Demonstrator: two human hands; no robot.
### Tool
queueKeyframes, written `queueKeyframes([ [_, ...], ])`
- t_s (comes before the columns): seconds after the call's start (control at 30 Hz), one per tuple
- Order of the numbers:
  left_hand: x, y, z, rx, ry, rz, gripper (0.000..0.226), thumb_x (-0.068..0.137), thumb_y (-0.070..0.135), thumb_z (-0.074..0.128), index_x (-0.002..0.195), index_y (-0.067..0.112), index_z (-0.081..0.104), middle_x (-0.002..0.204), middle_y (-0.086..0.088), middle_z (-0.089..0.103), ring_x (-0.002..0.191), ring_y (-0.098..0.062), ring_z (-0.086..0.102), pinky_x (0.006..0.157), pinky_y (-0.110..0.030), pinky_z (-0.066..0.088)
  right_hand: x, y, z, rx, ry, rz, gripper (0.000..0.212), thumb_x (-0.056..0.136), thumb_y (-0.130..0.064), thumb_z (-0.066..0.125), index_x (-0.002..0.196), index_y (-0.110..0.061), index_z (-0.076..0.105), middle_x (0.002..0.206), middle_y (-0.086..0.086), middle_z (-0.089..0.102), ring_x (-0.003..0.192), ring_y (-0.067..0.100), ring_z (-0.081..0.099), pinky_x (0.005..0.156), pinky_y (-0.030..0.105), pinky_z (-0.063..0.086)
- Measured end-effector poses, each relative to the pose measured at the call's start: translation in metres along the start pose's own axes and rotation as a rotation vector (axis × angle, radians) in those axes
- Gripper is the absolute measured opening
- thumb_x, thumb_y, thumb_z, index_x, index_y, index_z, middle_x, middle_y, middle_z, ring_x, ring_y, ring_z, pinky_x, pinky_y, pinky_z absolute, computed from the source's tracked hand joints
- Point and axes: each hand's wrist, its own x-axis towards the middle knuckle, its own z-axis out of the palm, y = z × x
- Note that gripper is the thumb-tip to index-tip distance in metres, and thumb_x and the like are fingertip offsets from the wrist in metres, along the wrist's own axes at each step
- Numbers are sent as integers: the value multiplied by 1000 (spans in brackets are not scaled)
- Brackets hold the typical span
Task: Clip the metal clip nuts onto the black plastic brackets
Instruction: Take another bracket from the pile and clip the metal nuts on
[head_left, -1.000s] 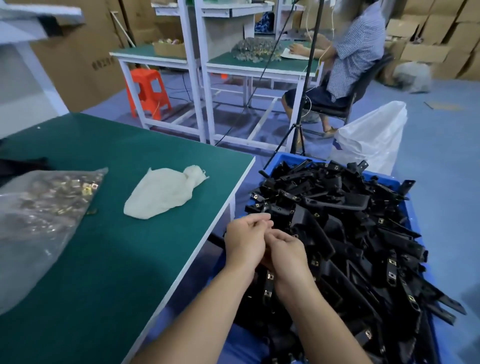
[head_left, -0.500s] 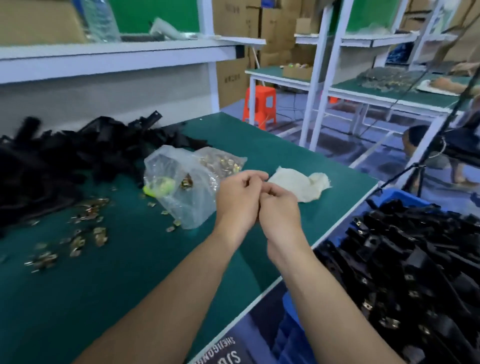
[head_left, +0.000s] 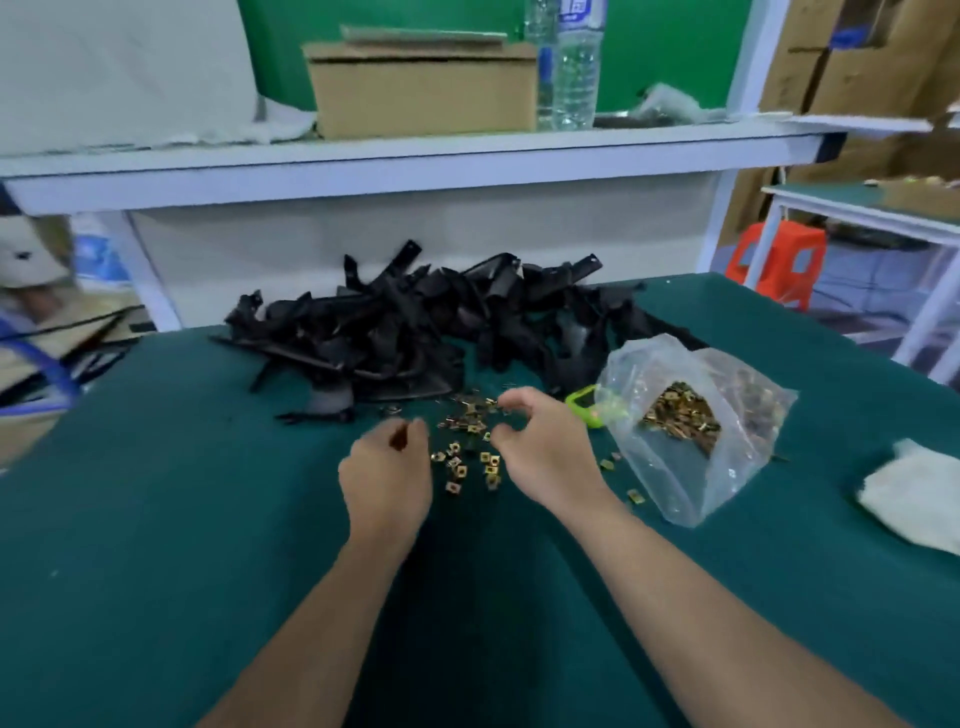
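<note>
the right grip (head_left: 545, 447) hovers loosely curled and empty over loose nuts (head_left: 467, 460) on the counter (head_left: 156, 519), likely to pick one; the left grip (head_left: 387, 473) is blurred, so i cannot tell what it holds. brackets (head_left: 415, 322) lie piled just behind.

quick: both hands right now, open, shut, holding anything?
Left hand: fingers curled, blurred; cannot tell whether it holds anything.
Right hand: open, fingers curved over the loose clip nuts, holding nothing.
</note>
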Motion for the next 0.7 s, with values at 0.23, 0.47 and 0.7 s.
queueKeyframes([
  [0.23, 25, -24, 27, 450, -339, 235, 70, 98, 59, 50, 153, 18, 42, 156, 2, 45, 147, -20, 34, 122, -37, 27, 69, -9, 40, -97, -89, 20, 67, 99, -33, 57, 158, -34, 27, 144, 6, 50, 91, 20, 62, 62, 24, 43],
  [0.47, 50, -31, 33, 328, -308, 267, 41, 96, 44, 59, 135, 34, 65, 145, 7, 57, 135, -23, 49, 107, -45, 42, 120, -23, 70, -156, -107, 53, 55, 99, -32, 60, 150, -25, 43, 80, -1, 70, 64, 14, 65, 55, 29, 47],
  [0.7, 62, -26, 31, 132, -251, 44, 15, 82, 34, 80, 75, 46, 73, 75, 18, 73, 65, -4, 67, 66, -26, 58, 116, -18, 44, 170, 143, 62, 29, 88, -9, 68, 105, -32, 73, 96, -11, 73, 71, -2, 68, 65, 23, 53],
])
